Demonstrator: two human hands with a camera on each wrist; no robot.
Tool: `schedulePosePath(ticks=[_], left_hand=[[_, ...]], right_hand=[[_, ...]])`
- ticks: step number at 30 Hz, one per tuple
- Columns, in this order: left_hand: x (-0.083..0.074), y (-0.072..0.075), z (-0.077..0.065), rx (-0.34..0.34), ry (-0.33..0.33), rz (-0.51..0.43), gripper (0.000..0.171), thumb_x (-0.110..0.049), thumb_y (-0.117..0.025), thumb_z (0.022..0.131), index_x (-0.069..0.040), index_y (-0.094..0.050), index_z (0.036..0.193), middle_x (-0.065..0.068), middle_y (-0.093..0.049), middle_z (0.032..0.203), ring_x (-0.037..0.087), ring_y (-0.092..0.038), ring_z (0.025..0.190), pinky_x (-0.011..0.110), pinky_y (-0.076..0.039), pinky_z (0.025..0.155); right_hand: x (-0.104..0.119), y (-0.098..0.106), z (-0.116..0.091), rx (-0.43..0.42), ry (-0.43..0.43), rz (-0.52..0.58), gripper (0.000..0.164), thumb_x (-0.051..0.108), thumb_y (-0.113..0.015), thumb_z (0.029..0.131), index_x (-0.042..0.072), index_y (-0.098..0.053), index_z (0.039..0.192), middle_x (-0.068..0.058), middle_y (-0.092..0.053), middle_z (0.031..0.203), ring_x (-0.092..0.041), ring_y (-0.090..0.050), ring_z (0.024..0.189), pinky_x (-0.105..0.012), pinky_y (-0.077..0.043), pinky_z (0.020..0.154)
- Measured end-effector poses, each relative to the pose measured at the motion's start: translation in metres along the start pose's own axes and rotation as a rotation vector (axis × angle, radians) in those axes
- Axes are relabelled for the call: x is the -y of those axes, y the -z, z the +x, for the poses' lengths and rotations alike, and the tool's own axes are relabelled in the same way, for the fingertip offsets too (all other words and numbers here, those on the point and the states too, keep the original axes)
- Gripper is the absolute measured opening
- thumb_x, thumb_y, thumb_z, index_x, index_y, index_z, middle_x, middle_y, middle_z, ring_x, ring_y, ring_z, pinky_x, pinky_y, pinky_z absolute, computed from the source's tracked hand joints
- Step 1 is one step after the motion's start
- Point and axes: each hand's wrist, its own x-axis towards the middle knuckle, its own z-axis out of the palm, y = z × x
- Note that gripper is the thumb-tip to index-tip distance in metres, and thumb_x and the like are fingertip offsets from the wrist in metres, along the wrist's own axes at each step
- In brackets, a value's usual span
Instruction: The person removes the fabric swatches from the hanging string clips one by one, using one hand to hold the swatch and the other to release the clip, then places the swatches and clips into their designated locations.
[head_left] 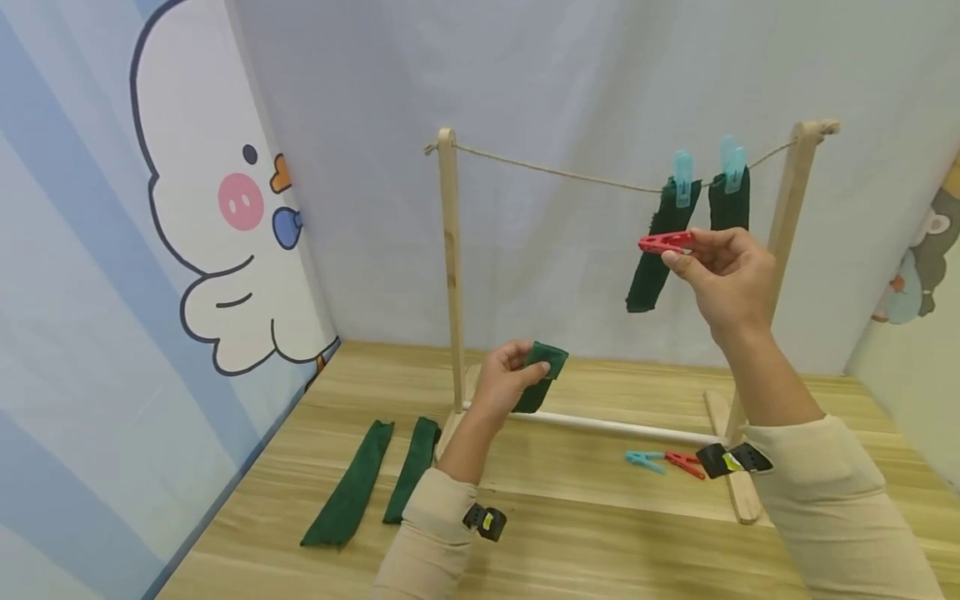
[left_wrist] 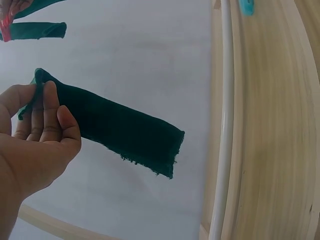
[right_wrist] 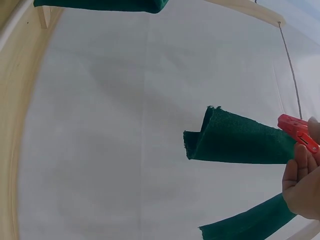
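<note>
My left hand (head_left: 501,382) pinches a dark green cloth strip (left_wrist: 120,122) by its folded top, and the rest hangs down below the line. My right hand (head_left: 731,271) holds a red clothespin (head_left: 666,242) between thumb and fingers, in front of a hanging green strip (head_left: 651,279). That strip is clipped to the twine line (head_left: 555,172) by a light blue clothespin (head_left: 682,179). Beside it, a second green strip (head_left: 729,207) hangs from the line under light blue clothespins (head_left: 735,169); its lower part is hidden behind my right hand.
Two more green strips (head_left: 348,492) lie on the wooden table (head_left: 570,542) at the left. A blue clothespin (head_left: 645,461) and a red one (head_left: 686,464) lie by the right foot. The line spans two wooden posts (head_left: 452,267), joined below by a white rod (head_left: 600,425).
</note>
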Motion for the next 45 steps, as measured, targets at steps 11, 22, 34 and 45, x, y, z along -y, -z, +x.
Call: schedulePosePath(ticks=[11,22,34,45], left_hand=[[0.005,0.01,-0.007,-0.038,-0.028,-0.001,0.026,0.001,-0.064,0.084,0.008,-0.056,0.107,0.003,-0.061,0.084,0.01,-0.059,0.074,0.032,-0.05,0.077],[0.015,0.027,-0.007,-0.058,0.001,-0.017,0.024,0.004,-0.061,0.085,0.009,-0.055,0.107,0.001,-0.061,0.082,0.011,-0.06,0.073,0.037,-0.049,0.08],[0.024,0.057,-0.019,-0.087,0.055,0.04,0.026,0.0,-0.061,0.086,0.007,-0.057,0.111,0.007,-0.064,0.09,0.017,-0.061,0.079,0.04,-0.048,0.082],[0.029,0.068,-0.029,-0.069,0.105,0.03,0.022,0.002,-0.059,0.088,0.007,-0.056,0.109,0.004,-0.062,0.084,0.015,-0.059,0.078,0.038,-0.047,0.08]], right_hand=[[-0.011,0.001,-0.006,0.017,-0.008,0.02,0.026,0.001,-0.074,0.077,-0.001,-0.064,0.101,-0.001,-0.065,0.085,-0.015,-0.055,0.072,-0.014,-0.048,0.068],[-0.023,-0.001,-0.008,0.037,-0.014,0.044,0.026,-0.003,-0.074,0.076,-0.002,-0.064,0.1,0.0,-0.065,0.084,-0.012,-0.055,0.071,-0.014,-0.049,0.065],[-0.039,0.008,-0.028,0.078,-0.065,0.012,0.027,0.0,-0.073,0.078,-0.003,-0.061,0.101,0.001,-0.065,0.086,-0.012,-0.055,0.073,-0.014,-0.048,0.067],[-0.064,0.012,-0.055,0.14,-0.086,-0.133,0.031,0.005,-0.073,0.08,-0.008,-0.058,0.105,0.005,-0.064,0.083,-0.01,-0.055,0.07,-0.013,-0.048,0.064]])
